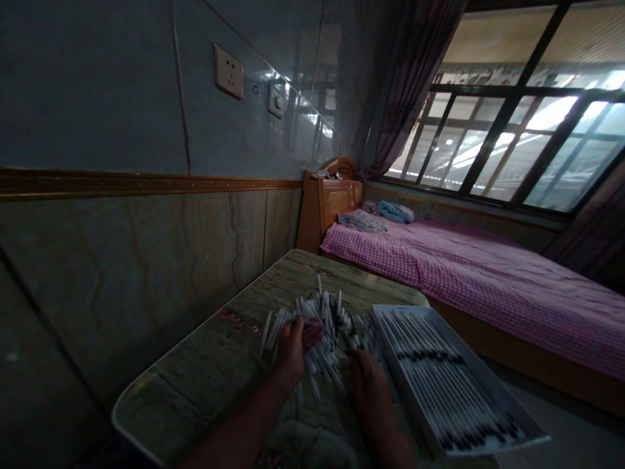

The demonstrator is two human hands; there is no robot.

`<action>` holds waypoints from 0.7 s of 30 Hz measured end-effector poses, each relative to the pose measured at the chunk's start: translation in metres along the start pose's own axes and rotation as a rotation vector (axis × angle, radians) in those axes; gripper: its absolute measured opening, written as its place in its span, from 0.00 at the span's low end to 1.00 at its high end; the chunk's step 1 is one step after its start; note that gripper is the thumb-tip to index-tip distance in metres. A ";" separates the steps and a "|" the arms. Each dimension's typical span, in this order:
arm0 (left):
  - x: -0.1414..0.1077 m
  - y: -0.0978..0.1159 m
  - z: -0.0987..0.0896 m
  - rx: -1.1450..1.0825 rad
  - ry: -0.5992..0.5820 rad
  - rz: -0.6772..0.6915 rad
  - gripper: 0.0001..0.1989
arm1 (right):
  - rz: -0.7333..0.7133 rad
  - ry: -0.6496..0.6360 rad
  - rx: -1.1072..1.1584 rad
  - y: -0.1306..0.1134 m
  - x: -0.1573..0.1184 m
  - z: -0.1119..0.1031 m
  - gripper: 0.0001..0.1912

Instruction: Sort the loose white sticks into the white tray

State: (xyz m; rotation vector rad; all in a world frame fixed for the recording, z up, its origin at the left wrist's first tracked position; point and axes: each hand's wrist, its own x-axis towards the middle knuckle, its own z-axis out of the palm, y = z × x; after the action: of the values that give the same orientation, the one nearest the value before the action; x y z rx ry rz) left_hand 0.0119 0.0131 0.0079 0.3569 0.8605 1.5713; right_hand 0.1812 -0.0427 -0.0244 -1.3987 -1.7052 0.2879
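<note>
Many white tubes (325, 307) heaped, left hand (293, 348) grasping at least one, right hand (368, 378) shadowed, its grip impossible to tell.

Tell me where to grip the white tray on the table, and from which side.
I'd take the white tray by its two long walls, about midway, coming from left and right together and keeping it level. It lies flat and shallow, with slim rods in two rows that could slide if tipped. Its right wall seems to overhang the table, probably leaving room underneath.
</note>
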 end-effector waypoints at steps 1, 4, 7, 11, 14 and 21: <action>0.000 0.000 0.000 -0.001 -0.001 0.001 0.07 | 0.004 -0.005 -0.006 -0.001 0.000 -0.001 0.15; -0.001 0.000 -0.001 0.027 -0.022 0.009 0.09 | 0.021 -0.019 -0.032 -0.003 -0.001 -0.001 0.15; -0.004 0.000 -0.001 0.102 -0.056 0.052 0.11 | 0.021 -0.039 -0.098 -0.005 -0.001 -0.003 0.16; -0.009 0.003 0.000 0.235 -0.106 0.114 0.15 | 0.018 -0.043 -0.267 -0.004 0.000 -0.007 0.16; -0.011 0.006 0.001 0.293 -0.140 0.122 0.16 | 0.003 -0.010 -0.278 -0.003 0.000 -0.010 0.16; -0.007 0.010 -0.001 0.368 -0.181 0.137 0.18 | 0.029 0.038 -0.025 0.001 0.001 -0.010 0.16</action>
State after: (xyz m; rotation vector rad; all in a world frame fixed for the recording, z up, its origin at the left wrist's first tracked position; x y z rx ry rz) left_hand 0.0056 0.0066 0.0156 0.8240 0.9988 1.4749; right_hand 0.1896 -0.0450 -0.0189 -1.4392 -1.6638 0.2553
